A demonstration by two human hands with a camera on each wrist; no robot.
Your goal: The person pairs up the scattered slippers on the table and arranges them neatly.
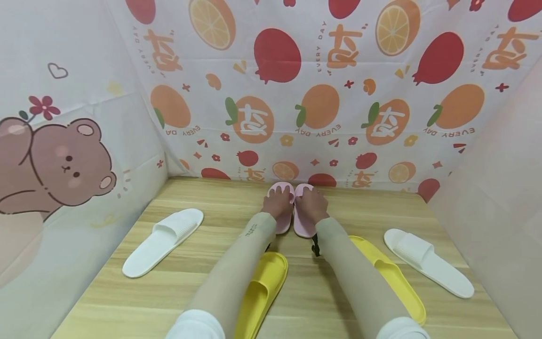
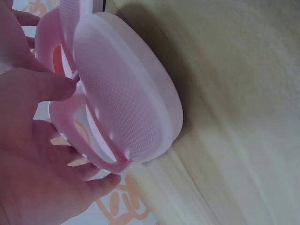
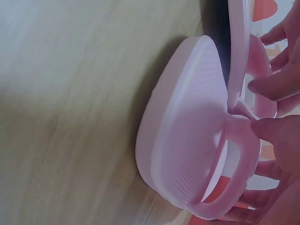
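Two pink slippers [image 1: 303, 225] lie side by side at the back, toes toward the patterned cloth. Over the strap of the left pink slipper [image 2: 126, 89] my left hand [image 1: 277, 203] grips, thumb on the inner side and fingers spread along the outer edge. My right hand [image 1: 312, 205] holds the strap of the right pink slipper [image 3: 187, 145] in the same way, thumb near the inner side. The straps have wide cut-outs, and the footbeds are finely textured. Both thumbs come close together where the slippers meet.
A white slipper [image 1: 167, 240] lies at the left and another white slipper [image 1: 429, 261] at the right. Nearer, a yellow slipper [image 1: 264, 273] and a second yellow slipper [image 1: 394, 280] are partly hidden by my forearms. Fruit-printed cloth [image 1: 288, 155] walls off the wood-grain surface [image 1: 203, 287].
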